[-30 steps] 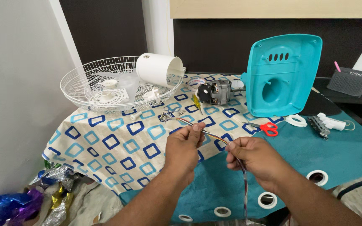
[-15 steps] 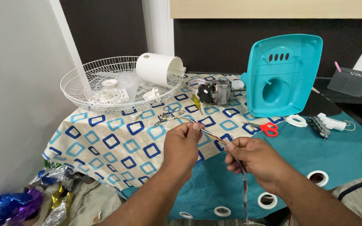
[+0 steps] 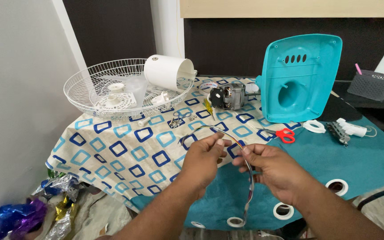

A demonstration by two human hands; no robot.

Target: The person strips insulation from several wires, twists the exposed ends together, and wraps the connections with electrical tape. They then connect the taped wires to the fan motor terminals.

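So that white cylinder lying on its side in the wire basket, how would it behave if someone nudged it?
The white cylinder lies on its side, so it would probably roll. It looks hollow and open at one end, so likely light for its size. It rests against the rim of the wire basket, whose curved wall might check the roll.

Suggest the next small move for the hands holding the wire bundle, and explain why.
Probably slide the right hand down the wire bundle to straighten it: the left hand pinches its upper end, and the bundle curves and hangs loose below both hands.
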